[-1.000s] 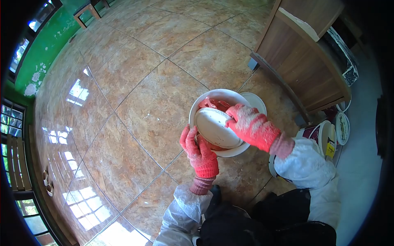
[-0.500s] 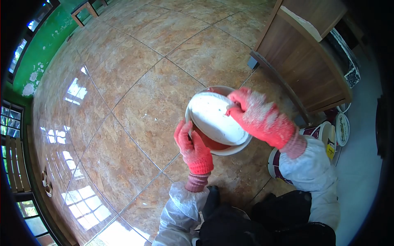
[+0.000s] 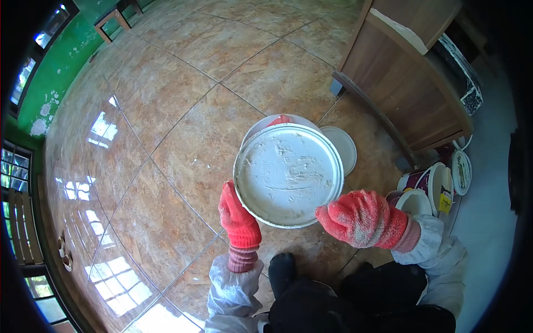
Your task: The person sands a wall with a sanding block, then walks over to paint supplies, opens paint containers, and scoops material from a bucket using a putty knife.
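A round white bucket lid (image 3: 288, 172), its face smeared with white paste, is held up flat toward me. My right hand (image 3: 363, 219), in a red glove dusted white, has its fingers closed at the lid's lower right edge. At the left edge, my left hand (image 3: 239, 219), also red-gloved, is closed against the rim; some of its fingers are hidden. Behind the lid a white bucket (image 3: 258, 127) is mostly covered, with a bit of something red (image 3: 280, 120) showing at its far rim. Another pale round lid (image 3: 343, 149) lies beside it on the floor.
A wooden cabinet (image 3: 405, 77) stands at the upper right. Paint buckets (image 3: 436, 186) are grouped near my right arm, one white-topped bucket (image 3: 413, 202) among them. Glossy brown tiles (image 3: 177, 127) cover the floor. A small wooden stool (image 3: 114, 22) sits by the green wall (image 3: 61, 77).
The lid has turned and come closer to me, its smeared face now showing. My right hand has moved down toward me; my left hand has shifted slightly left and down.
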Demonstrator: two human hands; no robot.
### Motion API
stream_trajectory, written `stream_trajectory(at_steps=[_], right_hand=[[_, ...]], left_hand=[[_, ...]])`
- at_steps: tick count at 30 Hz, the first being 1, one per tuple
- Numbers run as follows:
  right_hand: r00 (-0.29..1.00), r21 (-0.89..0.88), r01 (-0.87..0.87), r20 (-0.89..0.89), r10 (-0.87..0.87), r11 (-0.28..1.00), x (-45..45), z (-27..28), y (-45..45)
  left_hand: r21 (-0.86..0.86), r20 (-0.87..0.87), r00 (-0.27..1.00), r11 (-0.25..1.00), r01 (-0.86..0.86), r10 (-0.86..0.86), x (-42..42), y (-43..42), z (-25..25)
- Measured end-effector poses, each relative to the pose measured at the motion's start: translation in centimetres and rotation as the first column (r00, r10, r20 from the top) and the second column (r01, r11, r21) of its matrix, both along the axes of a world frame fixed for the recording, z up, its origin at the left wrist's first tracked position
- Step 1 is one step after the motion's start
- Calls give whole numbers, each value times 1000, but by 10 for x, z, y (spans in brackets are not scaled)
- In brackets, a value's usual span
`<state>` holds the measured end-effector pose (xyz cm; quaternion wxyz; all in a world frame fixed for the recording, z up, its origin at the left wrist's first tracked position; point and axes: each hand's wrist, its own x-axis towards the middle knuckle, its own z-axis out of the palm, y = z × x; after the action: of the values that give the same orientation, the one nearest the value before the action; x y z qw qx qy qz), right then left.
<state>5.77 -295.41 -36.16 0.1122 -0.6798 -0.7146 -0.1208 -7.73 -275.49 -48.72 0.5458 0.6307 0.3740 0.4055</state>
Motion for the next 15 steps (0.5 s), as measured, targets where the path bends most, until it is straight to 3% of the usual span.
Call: stream_trajectory(at_steps=[1, 2, 4, 6, 8, 9, 11, 12, 13, 14, 15], right_hand=[[1000, -24, -10, 28, 10, 1000, -2, -2, -5], [998, -46, -18, 61, 21, 999, -2, -3, -8], [995, -14, -19, 101, 20, 1000, -3, -8, -14], [990, 19, -25, 138, 22, 1000, -2, -8, -18], [999, -68, -26, -22, 25, 997, 1, -4, -19], [1000, -65, -18, -20, 17, 998, 5, 0, -18], [968, 207, 98, -245, -46, 973, 24, 15, -17], [920, 107, 296, -301, -253, 949, 39, 29, -21], [769, 37, 489, -491, -410, 872, 58, 28, -24], [735, 86, 575, -490, -468, 813, 88, 13, -30], [703, -20, 619, -432, -565, 785, 110, 3, -36]], left_hand=[[293, -139, 990, 956, 28, 14, -6, -4, 2], [557, -260, 963, 825, 93, 67, -9, -6, 4], [507, -262, 965, 852, 132, 6, -12, -5, 4], [750, -221, 975, 633, 192, -34, -13, -3, 14], [728, -277, 961, 650, 218, -12, -18, -7, 19], [700, -334, 942, 670, 246, 3, -22, -11, 21], [673, -387, 922, 685, 280, 4, -48, -14, 23], [646, -440, 898, 699, 305, 15, -66, -13, 22], [684, -437, 899, 642, 345, -18, -86, -9, 14], [719, -434, 900, 582, 380, -52, -104, -8, 6], [718, -431, 900, 579, 386, -66, -115, -16, 2]])
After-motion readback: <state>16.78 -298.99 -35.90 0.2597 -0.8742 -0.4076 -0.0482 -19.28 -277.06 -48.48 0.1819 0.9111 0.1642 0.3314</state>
